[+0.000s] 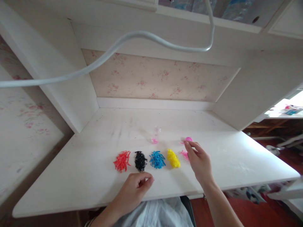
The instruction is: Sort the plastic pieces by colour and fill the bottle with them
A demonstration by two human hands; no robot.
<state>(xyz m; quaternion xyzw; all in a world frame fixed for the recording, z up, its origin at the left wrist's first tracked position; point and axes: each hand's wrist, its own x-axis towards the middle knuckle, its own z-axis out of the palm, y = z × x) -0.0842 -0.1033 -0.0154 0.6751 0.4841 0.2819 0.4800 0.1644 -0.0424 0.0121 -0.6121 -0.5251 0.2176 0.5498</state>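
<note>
Five small heaps that look like little rubber bands lie in a row on the white desk: red (pixel 121 161), black (pixel 140 160), blue (pixel 157 159), yellow (pixel 173 158) and pink (pixel 184 154). My right hand (pixel 199 159) reaches over the pink heap, partly hiding it, with thumb and forefinger pinched. A thin pink strand shows at its fingertips, blurred. Just behind those fingers is a round pink object (pixel 188 139). My left hand (pixel 135 189) rests near the front edge below the black heap, fingers curled in a pinch; anything inside is hidden.
A small clear container (pixel 157 130) with pink at one end (pixel 154 141) lies behind the blue heap. The white desk (pixel 94 170) has panels on both sides and a shelf above. A white cable-like arm (pixel 142 34) crosses the upper view.
</note>
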